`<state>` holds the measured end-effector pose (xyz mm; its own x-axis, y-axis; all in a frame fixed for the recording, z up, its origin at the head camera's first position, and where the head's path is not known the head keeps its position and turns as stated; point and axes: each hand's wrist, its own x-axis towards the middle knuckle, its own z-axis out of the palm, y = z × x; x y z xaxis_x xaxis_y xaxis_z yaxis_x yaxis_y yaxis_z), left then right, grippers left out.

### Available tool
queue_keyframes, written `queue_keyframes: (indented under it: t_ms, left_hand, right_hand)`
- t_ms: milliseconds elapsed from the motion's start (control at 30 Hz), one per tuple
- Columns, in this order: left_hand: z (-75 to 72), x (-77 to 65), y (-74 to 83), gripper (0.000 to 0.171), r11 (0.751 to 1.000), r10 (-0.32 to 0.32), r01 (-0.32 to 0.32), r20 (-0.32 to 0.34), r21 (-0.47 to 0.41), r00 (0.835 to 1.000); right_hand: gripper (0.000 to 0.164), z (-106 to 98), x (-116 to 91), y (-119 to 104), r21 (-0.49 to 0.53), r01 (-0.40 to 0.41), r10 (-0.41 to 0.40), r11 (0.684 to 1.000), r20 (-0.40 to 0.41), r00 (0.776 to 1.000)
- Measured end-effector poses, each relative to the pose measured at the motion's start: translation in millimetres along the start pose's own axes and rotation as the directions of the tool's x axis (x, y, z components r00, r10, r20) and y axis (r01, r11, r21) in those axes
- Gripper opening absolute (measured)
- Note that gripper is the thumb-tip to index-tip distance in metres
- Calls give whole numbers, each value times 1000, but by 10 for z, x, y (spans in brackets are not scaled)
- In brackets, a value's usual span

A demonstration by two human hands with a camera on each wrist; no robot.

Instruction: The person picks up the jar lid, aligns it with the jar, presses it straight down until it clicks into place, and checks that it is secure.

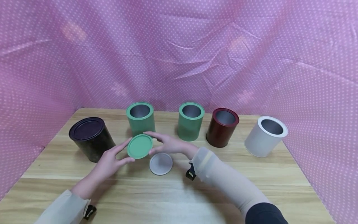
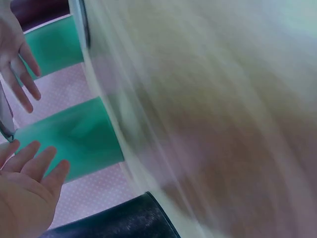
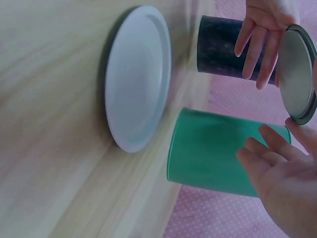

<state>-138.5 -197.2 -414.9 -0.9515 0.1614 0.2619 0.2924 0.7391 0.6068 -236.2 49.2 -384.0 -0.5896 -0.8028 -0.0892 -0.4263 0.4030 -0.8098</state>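
A round green lid (image 1: 139, 146) is held up between both hands, in front of the left green can (image 1: 142, 125). My left hand (image 1: 107, 163) has thumb and forefinger at the lid's left edge. The thumb and forefinger of my right hand (image 1: 169, 144) are on its right edge. In the right wrist view the lid's pale underside (image 3: 294, 74) faces the camera, and the other fingers of both hands are spread. That green can has an open, grey-lined top. Flat on the table below my right hand lies a white lid (image 1: 161, 164).
A black can (image 1: 95, 141) with its lid on stands at the left. Toward the right are a second green can (image 1: 190, 128), a dark red can (image 1: 221, 132) and a white can (image 1: 263, 141), all open on top. Pink dotted cloth (image 1: 179, 56) surrounds the wooden table (image 1: 156, 199).
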Motion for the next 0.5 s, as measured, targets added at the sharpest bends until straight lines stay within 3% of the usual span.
queue_keyframes:
  t_ms: [333,500]
  left_hand:
    - [46,136,112,76,984,-108,112,34,-142,994]
    - [57,188,179,77,975,-142,139,-5,-176,990]
  right_hand:
    - [72,-102,-28,25,122,62,-53,991,-77,996]
    - [68,-131,-38,26,131,130,-108,983,-160,981]
